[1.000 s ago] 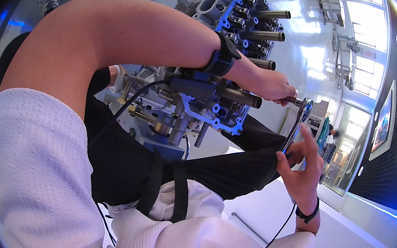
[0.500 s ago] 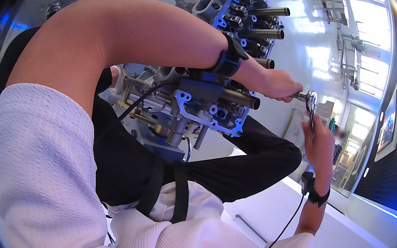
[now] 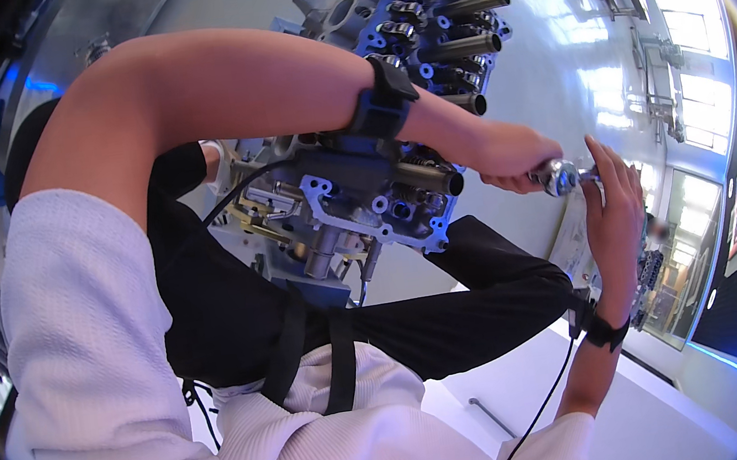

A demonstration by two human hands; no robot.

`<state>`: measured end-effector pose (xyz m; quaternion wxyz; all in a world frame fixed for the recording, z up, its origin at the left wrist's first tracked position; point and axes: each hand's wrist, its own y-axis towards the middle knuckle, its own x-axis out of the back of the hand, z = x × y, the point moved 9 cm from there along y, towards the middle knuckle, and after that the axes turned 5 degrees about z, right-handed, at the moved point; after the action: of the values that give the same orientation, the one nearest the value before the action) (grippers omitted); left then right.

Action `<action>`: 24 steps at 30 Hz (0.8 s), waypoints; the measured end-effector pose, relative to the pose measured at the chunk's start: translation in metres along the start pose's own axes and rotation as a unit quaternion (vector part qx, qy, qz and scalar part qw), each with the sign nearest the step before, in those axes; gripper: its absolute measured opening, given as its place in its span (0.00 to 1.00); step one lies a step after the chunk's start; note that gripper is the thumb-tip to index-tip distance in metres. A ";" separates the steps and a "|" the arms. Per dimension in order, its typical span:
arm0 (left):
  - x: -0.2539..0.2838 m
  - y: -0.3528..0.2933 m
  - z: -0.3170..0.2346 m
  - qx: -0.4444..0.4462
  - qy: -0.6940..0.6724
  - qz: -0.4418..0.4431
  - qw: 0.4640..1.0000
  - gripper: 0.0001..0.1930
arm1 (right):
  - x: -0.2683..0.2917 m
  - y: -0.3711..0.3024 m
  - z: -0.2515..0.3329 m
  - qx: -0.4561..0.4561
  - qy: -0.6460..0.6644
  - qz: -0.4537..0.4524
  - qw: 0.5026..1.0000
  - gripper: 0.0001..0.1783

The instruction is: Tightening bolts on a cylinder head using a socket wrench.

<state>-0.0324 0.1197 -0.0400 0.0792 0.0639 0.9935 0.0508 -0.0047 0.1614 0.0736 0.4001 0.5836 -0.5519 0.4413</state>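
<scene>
Head view, right of centre: the left hand (image 3: 517, 153) is curled on the ratchet wrench (image 3: 562, 178) at its head — the right hand (image 3: 615, 216), fingers spread, sits beside it. Turning seems underway; the next stroke calls for steadiness.

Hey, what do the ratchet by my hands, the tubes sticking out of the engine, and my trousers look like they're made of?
Ratchet: probably chromed steel; its head shows mirror-bright highlights.
Tubes: smooth, fairly glossy metal, with light streaks along their sides; which metal, I can't tell.
Trousers: matte black fabric, folding softly; the fibre isn't clear.
</scene>
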 end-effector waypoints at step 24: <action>0.027 -0.065 -0.074 -0.161 0.245 -0.118 0.949 0.10 | 0.007 -0.046 0.054 0.010 0.378 0.090 0.922 0.14</action>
<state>-0.0789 0.0523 0.0214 -0.1520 -0.0817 0.9613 0.2147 0.0456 0.1108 0.0654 0.5314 0.3257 -0.4054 0.6687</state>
